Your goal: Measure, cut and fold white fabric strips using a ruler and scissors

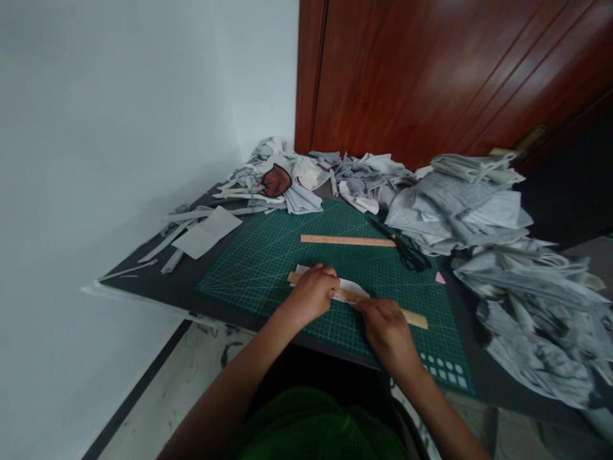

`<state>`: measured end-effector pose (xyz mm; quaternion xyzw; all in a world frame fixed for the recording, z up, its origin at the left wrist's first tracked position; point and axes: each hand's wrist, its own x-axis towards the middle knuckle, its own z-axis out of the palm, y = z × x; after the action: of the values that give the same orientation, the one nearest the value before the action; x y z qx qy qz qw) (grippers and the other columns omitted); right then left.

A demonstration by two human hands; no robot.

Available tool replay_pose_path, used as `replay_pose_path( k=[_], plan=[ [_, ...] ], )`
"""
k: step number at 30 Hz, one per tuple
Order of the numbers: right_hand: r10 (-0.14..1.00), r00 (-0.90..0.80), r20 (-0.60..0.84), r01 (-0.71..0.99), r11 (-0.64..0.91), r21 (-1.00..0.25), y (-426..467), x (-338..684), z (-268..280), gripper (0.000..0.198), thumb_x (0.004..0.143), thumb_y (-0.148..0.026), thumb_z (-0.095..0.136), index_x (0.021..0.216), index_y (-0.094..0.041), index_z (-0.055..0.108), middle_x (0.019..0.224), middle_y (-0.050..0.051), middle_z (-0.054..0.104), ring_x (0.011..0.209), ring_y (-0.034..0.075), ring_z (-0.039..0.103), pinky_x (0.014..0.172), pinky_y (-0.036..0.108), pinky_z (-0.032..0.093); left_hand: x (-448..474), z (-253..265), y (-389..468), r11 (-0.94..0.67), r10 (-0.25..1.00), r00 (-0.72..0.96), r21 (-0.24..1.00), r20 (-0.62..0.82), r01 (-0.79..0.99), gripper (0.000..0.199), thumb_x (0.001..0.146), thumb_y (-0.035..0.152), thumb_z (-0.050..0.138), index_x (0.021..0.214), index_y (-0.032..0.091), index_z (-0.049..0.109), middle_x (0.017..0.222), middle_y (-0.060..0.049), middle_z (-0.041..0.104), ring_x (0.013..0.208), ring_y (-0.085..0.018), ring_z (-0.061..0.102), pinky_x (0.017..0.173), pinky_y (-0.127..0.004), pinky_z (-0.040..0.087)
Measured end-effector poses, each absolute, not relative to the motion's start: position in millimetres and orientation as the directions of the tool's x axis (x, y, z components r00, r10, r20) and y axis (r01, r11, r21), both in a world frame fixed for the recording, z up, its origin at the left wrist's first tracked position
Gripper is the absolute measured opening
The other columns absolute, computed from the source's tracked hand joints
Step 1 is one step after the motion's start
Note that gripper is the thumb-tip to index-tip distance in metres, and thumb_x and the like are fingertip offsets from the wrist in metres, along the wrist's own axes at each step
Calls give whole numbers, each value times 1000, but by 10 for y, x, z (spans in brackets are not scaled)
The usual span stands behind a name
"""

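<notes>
Left hand [313,292] curled, fingers down, pressing on a wooden ruler [416,317] and a pale fabric piece [348,287] on the green cutting mat [268,255]. Right hand [387,332] loosely closed just beside, fingertips at the fabric's right end, on the ruler; anything pinched there hidden. Farther back on the mat, a second wooden ruler [347,240], black scissors [405,248] touching its right end. Grey cloth stacks [460,204] piled right, scraps [297,176] heaped behind, white paper [207,231] lying left.
</notes>
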<state>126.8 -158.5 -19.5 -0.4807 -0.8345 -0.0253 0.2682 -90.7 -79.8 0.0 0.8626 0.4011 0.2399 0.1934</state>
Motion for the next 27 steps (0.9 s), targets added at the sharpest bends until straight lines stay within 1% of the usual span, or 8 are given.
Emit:
replay_pose_path(
  k=[5,10,13,16,18,20,24,27],
  plan=[
    [794,-376,478,825,521,-218,-1577,1233,-192,25,101,-9,52,110,-19,73,97,9,77,91,28,67,81,41,48,-909,16,-807,-601,789,555,521,265,606,26,84,-3,59,73,20,67,88,-1,69,83,-19,60,90,-36,45],
    [803,-390,450,844,508,-174,-1565,1174,-152,27,99,-6,51,110,-18,74,100,11,76,91,27,67,80,40,47,-908,16,-803,-598,792,550,522,267,608,26,83,-3,60,74,20,68,88,0,70,84,-19,62,92,-36,45],
    [788,-421,449,840,526,-136,-1539,1101,-134,32,100,-6,50,117,-20,73,100,10,75,90,28,65,77,40,47,-909,5,-794,-604,787,558,509,262,613,26,83,-3,60,73,20,67,88,0,70,84,-19,62,94,-37,45],
    [777,-448,443,817,556,-150,-1517,1036,-125,32,101,-8,49,124,-18,70,101,10,74,89,28,62,78,41,46,-911,5,-789,-605,785,565,508,253,614,26,83,-3,60,73,20,65,89,0,70,87,-19,62,94,-36,45],
    [768,-458,448,806,571,-157,-1509,1019,-117,29,101,-8,50,119,-17,71,102,11,74,89,29,61,78,41,45,-912,12,-792,-603,788,563,503,252,619,25,83,-3,61,73,20,65,90,0,70,88,-19,61,92,-36,46],
    [758,-472,449,802,581,-137,-1508,1025,-105,27,101,-7,51,114,-18,72,101,10,75,88,28,61,77,41,43,-915,20,-797,-605,787,560,497,258,622,25,84,-3,61,73,19,65,91,0,70,88,-20,61,89,-35,46],
    [748,-497,440,804,587,-90,-1525,1076,-69,28,99,-5,52,112,-17,73,101,10,75,88,27,61,76,40,41,-919,24,-802,-618,779,567,486,268,618,24,86,-1,61,74,19,67,91,-1,71,87,-20,59,85,-35,45],
    [760,-488,429,816,572,-84,-1558,1142,-37,28,97,-2,53,110,-16,74,100,9,75,88,27,61,77,40,40,-919,16,-800,-620,777,575,472,257,627,23,88,1,62,76,20,68,92,-1,71,88,-20,58,82,-35,44]
  ],
)
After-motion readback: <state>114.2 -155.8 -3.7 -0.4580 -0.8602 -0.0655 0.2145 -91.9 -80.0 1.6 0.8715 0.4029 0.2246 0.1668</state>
